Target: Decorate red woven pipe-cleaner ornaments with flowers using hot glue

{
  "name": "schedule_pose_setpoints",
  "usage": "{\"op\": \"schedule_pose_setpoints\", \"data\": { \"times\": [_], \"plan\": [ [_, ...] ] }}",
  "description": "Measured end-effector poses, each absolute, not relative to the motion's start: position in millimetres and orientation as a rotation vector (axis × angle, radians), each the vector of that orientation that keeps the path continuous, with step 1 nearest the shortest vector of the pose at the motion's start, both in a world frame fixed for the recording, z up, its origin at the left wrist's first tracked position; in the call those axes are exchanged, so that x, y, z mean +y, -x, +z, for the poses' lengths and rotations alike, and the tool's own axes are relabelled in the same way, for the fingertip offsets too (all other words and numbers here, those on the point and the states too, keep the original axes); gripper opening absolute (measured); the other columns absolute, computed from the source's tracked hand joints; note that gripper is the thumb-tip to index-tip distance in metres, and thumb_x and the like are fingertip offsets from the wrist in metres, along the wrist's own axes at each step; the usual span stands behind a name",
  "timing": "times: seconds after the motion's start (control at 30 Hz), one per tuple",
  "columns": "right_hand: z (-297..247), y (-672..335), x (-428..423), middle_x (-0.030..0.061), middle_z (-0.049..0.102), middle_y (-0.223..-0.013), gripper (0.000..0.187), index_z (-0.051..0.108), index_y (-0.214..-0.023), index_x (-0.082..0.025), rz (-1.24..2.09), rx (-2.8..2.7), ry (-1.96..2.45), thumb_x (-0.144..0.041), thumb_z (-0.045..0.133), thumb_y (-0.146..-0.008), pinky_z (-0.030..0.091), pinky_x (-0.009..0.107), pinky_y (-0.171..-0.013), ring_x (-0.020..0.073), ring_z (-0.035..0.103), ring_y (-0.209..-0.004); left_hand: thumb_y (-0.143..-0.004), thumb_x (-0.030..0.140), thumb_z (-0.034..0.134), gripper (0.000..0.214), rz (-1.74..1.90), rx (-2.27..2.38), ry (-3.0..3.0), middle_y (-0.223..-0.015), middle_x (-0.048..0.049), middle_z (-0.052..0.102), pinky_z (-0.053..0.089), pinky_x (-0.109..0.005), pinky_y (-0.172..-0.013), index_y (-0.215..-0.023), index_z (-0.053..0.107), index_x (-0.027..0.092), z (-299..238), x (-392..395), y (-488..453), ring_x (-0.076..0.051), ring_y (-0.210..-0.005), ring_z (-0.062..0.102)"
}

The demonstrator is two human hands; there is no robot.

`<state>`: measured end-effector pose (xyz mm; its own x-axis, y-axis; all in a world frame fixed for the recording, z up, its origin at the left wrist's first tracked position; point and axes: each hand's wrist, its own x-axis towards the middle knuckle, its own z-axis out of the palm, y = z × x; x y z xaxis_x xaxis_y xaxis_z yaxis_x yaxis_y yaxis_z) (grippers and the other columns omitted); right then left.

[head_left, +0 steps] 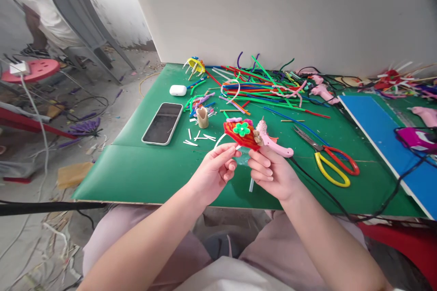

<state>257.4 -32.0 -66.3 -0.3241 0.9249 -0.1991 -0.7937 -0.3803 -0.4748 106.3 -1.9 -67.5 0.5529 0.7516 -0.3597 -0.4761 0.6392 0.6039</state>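
Both my hands hold a small red fan-shaped craft piece [243, 135] with a green pipe-cleaner flower on it, just above the green table [143, 168]. My left hand [215, 169] pinches its lower left edge and a white strip. My right hand [271, 170] grips its right side, fingers curled. A pink glue gun [273, 142] lies right behind the piece, close to my right fingers.
Yellow and red scissors [332, 163] lie to the right, beside a black cable. A phone [163, 123], a white earbud case [178, 90] and a pile of coloured pipe cleaners [259, 86] sit further back. A blue board [385, 141] is at far right. A grey chair [82, 22] stands at left.
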Motion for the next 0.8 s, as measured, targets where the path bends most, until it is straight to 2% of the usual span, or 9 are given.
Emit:
{"op": "schedule_pose_setpoints", "data": {
  "times": [0.27, 0.8],
  "plan": [
    [-68, -258, -31, -0.0096, 0.036, -0.047, 0.025, 0.045, -0.061, -0.014, 1.903, -0.347, 0.548, -0.021, 0.054, -0.084, 0.024, 0.009, -0.030, 0.0015, 0.022, -0.036, -0.071, 0.023, 0.070, 0.016, 0.762, 0.635, -0.535, -0.083, -0.0006, 0.066, 0.038, -0.007, -0.038, -0.086, 0.066, 0.018, -75, 0, -105, 0.000, -0.051, 0.053],
    [-65, -259, -32, -0.0097, 0.034, -0.047, 0.025, 0.045, -0.062, -0.015, 1.888, -0.325, 0.589, -0.022, 0.057, -0.083, 0.023, 0.010, -0.030, 0.0013, 0.024, -0.035, -0.064, 0.024, 0.075, 0.018, 0.809, 0.661, -0.550, -0.066, 0.0030, 0.057, 0.035, -0.009, -0.040, -0.075, 0.063, 0.016, -79, 1, -109, -0.001, -0.051, 0.049]
  ]
}}
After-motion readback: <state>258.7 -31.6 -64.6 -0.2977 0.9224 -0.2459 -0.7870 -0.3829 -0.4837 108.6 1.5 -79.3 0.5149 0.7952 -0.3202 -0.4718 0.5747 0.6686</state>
